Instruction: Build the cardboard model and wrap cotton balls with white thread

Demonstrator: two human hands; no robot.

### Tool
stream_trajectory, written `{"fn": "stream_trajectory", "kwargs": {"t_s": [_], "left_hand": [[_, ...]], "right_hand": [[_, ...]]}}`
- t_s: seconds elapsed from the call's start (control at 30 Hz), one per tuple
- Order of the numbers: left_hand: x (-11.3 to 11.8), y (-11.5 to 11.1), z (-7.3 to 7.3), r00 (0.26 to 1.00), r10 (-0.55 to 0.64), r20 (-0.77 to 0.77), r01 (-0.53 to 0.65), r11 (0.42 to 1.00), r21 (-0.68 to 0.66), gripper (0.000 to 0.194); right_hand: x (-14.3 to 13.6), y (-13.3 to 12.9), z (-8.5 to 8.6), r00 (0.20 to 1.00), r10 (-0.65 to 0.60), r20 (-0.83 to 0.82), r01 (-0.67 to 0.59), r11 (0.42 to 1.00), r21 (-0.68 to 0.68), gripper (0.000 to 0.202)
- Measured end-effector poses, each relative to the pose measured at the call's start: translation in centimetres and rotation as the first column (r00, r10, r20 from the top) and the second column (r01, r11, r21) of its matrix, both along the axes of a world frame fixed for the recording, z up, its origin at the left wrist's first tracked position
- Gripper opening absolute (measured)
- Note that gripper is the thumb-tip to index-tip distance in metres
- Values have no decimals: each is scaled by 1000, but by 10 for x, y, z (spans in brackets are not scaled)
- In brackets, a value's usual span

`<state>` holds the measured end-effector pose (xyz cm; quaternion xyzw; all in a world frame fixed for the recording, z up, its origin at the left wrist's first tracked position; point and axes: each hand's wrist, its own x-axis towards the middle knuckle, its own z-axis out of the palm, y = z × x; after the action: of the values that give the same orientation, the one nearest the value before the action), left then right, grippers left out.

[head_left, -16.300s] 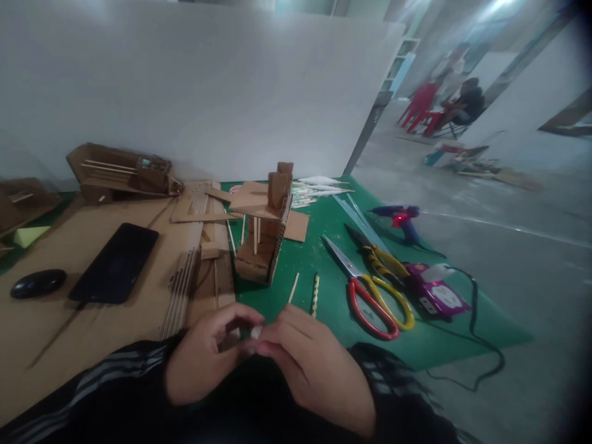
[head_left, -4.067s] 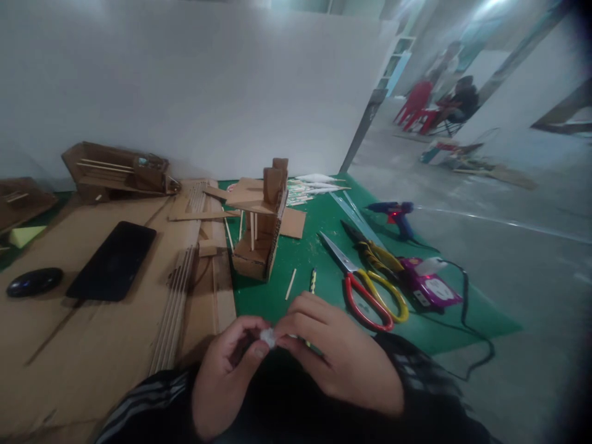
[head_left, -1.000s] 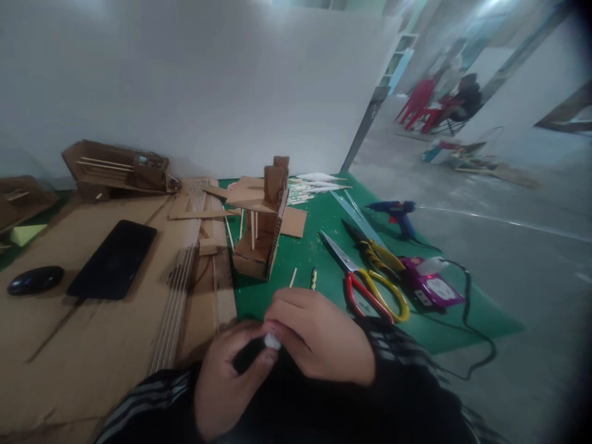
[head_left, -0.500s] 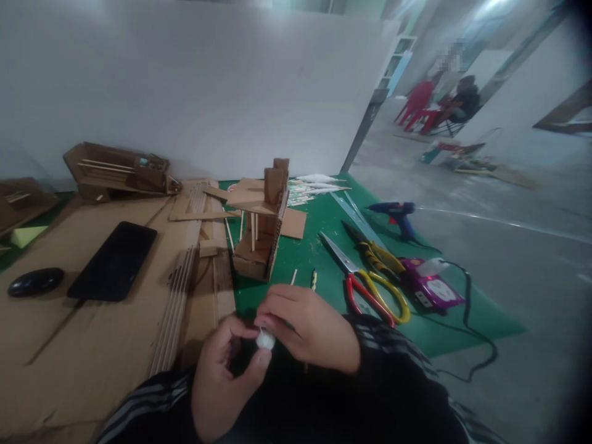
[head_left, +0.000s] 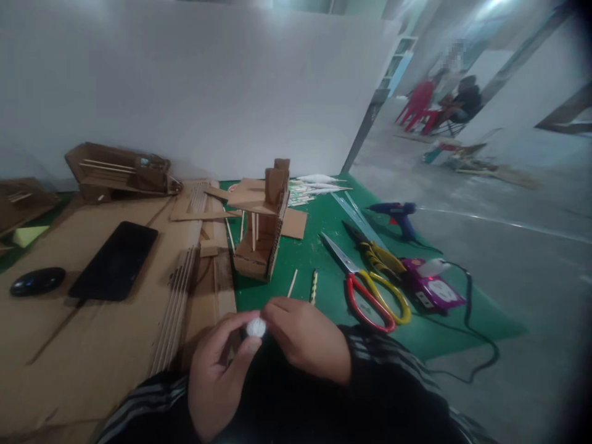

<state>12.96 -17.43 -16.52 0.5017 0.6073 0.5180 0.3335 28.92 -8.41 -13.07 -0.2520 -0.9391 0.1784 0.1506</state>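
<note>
Between the thumb and forefinger of my left hand (head_left: 221,370) is a small white round piece (head_left: 256,327), its face turned up toward me; its exact kind does not show. My right hand (head_left: 303,339) is closed right beside it, fingertips curled against the piece's right side. What those fingertips pinch is hidden. Just beyond my right hand, a thin wooden stick (head_left: 293,283) and a short yellow-and-black patterned rod (head_left: 314,287) lie on the green surface (head_left: 296,253). Farther on stands a cardboard structure (head_left: 259,259) with upright sticks.
To the right lie red-and-yellow-handled scissors (head_left: 356,265), pliers (head_left: 377,253), a blue glue gun (head_left: 400,216) and a purple power socket (head_left: 430,290). Leftward, a phone (head_left: 115,262) and mouse (head_left: 37,281) rest on cardboard (head_left: 92,345). A white panel (head_left: 208,92) stands behind.
Both hands have shifted slightly left. The white piece has turned to show its round face, and my right hand has come lower, uncovering more of the stick and patterned rod.
</note>
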Motion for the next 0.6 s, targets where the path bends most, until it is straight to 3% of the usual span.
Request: {"fn": "stream_trajectory", "kwargs": {"t_s": [0.13, 0.27, 0.4, 0.6], "left_hand": [[-1, 3, 1, 995, 12, -99, -9, 999, 34, 21], [0, 4, 1, 999, -43, -33, 41, 998, -51, 25], [-1, 3, -2, 998, -49, -38, 45, 993, -106, 28], [-1, 4, -2, 997, -67, -46, 64, 996, -55, 23]], "right_hand": [[4, -9, -3, 998, 33, 46, -34, 999, 21, 17], [7, -19, 0, 995, 53, 81, -53, 999, -9, 17], [12, -26, 13, 994, 60, 88, -57, 998, -36, 12], [24, -27, 36, 994, 97, 39, -96, 995, -40, 14]]}}
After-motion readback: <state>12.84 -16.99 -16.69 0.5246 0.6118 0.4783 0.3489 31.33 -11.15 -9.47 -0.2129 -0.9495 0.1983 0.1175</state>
